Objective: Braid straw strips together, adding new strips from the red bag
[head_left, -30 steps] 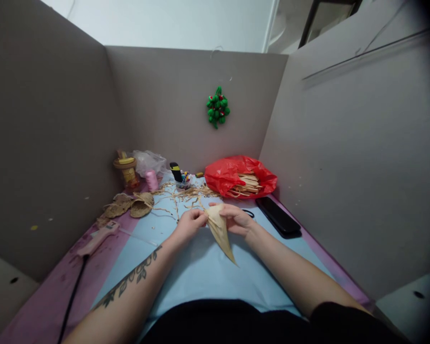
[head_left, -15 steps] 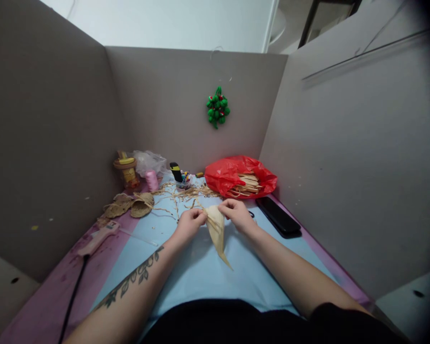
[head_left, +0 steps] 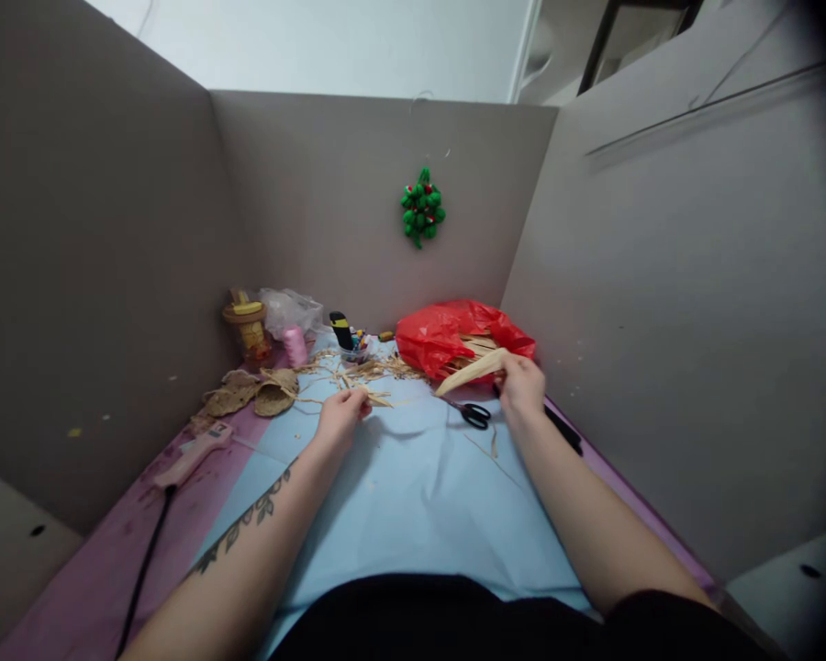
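My right hand (head_left: 523,381) pinches the end of a pale dried husk piece (head_left: 474,370), which stretches left in front of the red bag (head_left: 430,340). My left hand (head_left: 342,415) is closed on a thin husk strip (head_left: 380,400) whose tip sticks out to the right. Between the hands, black-handled scissors (head_left: 475,416) lie on the light blue cloth (head_left: 413,496). Thin loose fibres (head_left: 494,445) rest near the scissors. More dried husks (head_left: 478,345) show in the mouth of the red bag.
Woven pieces (head_left: 275,392), a pink glue gun (head_left: 196,456) with a black cord, a pink thread spool (head_left: 294,347) and a cup (head_left: 248,329) stand left. Behind are fibre scraps (head_left: 378,366) and a small tub (head_left: 354,352). A black phone-like object (head_left: 563,430) is partly behind my right arm.
My hands have moved apart, the right one to the right with the wide husk piece, the left one slightly left with a thin strip. The scissors and loose fibres are now exposed.
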`<state>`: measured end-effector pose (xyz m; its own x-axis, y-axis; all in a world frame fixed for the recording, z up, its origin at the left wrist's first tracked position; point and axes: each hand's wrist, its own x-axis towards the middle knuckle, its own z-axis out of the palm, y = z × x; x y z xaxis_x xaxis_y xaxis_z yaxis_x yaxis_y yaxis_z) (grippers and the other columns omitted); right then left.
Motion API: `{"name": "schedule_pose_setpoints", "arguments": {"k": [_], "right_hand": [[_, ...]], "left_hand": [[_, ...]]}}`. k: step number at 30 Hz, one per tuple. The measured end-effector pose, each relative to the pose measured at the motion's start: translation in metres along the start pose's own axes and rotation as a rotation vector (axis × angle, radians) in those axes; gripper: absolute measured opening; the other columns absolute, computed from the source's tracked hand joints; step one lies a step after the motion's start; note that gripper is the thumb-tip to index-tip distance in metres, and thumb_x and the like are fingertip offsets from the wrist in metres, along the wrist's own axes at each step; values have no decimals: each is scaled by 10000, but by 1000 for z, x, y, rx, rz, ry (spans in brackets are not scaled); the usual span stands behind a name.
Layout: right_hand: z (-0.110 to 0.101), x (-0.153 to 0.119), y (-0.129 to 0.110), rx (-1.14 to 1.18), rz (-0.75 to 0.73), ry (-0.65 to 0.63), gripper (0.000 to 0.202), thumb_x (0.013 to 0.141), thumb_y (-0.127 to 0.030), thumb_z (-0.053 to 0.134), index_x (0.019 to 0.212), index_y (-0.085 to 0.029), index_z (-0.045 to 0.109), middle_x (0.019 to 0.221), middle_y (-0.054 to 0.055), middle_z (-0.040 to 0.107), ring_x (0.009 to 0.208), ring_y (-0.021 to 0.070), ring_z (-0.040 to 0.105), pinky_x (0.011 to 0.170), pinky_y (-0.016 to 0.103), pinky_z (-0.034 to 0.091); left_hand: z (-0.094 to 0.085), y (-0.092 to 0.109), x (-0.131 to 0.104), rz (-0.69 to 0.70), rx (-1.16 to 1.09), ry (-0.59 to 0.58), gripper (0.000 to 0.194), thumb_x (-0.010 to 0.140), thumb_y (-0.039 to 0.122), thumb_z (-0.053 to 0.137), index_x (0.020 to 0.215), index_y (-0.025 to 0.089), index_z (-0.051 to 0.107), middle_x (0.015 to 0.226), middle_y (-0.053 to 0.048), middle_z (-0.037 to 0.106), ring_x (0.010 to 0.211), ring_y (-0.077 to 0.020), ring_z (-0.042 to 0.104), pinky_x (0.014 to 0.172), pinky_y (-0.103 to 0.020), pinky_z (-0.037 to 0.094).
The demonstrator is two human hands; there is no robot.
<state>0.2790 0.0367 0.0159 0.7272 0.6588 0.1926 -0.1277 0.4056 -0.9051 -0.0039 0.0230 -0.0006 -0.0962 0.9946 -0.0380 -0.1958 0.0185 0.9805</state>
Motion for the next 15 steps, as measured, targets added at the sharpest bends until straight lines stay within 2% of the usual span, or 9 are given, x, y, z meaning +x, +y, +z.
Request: {"name": "schedule_pose_setpoints", "arguments": {"k": [2,3,5,7,10,12,15], "right_hand": [[-12,20,-6,39,-28,159,171,600,-280,618,623,-177,483,457,-78,438,388,57,372,358,176,293],[-17,27,-8,49,-31,193,165,610,-277,611,620,-179,478,449,-81,428,382,57,370,352,175,293],[-19,30,-10,64,-36,176,161,627,-278,608,635,-180,481,448,-81,428,378,56,373,346,172,296],[-13,20,-9,78,-38,91,177,635,-293,620,649,-178,486,450,-78,439,378,55,381,350,170,307],[4,-10,-5,79,-68,-101,210,626,-311,656,685,-168,513,483,-51,507,422,68,454,401,178,367],[14,-32,-3,38,-35,-286,222,635,-325,665,711,-161,537,533,-20,561,485,91,519,466,202,424],[23,-56,-1,13,65,-469,223,644,-324,668,741,-162,550,580,-4,595,522,101,546,522,228,453]], "left_hand": [[-3,2,4,-5,-47,19,171,549,278,621,532,129,539,562,-1,564,556,-91,518,609,-229,433],[-5,2,7,-9,-63,22,175,546,278,625,535,128,536,575,-4,571,570,-92,526,620,-229,437],[-8,1,10,-25,-79,33,188,542,280,635,544,123,533,594,-11,581,581,-91,532,625,-228,439],[-8,1,10,-50,-88,36,206,538,289,653,558,117,542,601,-18,587,573,-89,530,616,-228,438],[-6,4,4,-94,-91,-10,218,535,292,678,595,108,577,622,-33,603,565,-90,528,601,-231,433],[-2,8,-3,-111,-71,-80,212,547,288,678,613,103,598,652,-49,619,578,-96,531,593,-226,427],[2,12,-14,-98,-12,-236,210,581,300,662,613,99,610,660,-57,620,595,-102,530,591,-217,413]]}}
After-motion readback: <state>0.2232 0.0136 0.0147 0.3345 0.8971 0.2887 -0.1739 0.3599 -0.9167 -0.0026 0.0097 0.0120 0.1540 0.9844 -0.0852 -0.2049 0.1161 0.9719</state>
